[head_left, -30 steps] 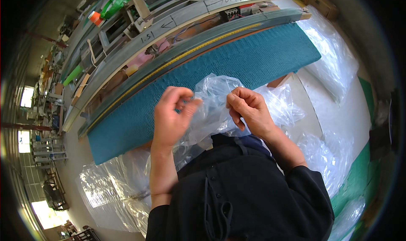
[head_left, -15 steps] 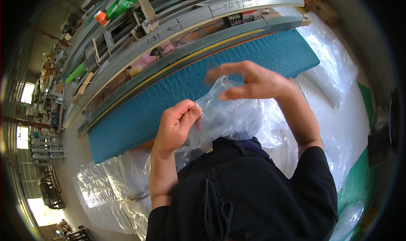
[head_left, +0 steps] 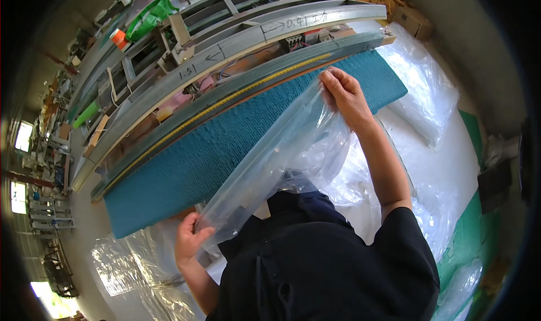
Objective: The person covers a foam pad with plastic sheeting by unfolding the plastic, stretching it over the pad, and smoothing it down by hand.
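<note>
A sheet of clear plastic film (head_left: 265, 146) is stretched slantwise between my hands, with its upper edge drawn nearly straight. My right hand (head_left: 348, 98), the farther one, pinches one corner of the film over the teal padded surface (head_left: 186, 180). Lower and nearer, my left hand (head_left: 191, 239) has the film's other end between its thumb and fingers. The slack part of the film hangs in folds in front of my body.
Beyond the padded surface runs a metal frame (head_left: 236, 42) with a yellow measuring tape (head_left: 225, 98) along its near rail. Clear plastic lies on the floor at right (head_left: 422, 79) and at lower left (head_left: 135, 264). A green bag (head_left: 149, 17) rests on the frame.
My hands have moved apart, the right one up and rightward, the left one down and leftward. The crumpled film is now drawn out between them, with my right hand closed on its corner.
</note>
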Demonstrator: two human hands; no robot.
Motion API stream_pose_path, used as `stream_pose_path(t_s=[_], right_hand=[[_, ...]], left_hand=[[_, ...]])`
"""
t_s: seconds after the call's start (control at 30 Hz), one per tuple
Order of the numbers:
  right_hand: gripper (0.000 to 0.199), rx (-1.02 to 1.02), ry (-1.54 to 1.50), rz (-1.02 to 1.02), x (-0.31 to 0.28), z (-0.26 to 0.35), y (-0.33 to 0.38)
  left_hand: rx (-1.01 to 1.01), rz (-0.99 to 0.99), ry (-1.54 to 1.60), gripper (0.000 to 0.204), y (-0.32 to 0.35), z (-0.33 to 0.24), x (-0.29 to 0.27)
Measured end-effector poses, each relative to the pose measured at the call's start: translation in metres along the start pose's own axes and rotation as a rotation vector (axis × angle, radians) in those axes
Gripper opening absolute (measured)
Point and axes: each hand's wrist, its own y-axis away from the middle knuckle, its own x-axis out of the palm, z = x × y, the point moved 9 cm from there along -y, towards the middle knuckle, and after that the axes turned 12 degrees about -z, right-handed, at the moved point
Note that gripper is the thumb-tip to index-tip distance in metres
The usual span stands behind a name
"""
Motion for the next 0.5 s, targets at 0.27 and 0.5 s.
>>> stream_pose_path(t_s=[0.27,0.5], right_hand=[[0.019,-0.181,0.150,0.009,0.008,0.007,0.010],[0.018,-0.146,0.248,-0.029,0.002,0.006,0.011]], left_hand=[[0.153,-0.422,-0.150,0.011,0.009,-0.017,-0.060],[0.496,-0.468,-0.304,0.013,0.005,-0.048,-0.045]])
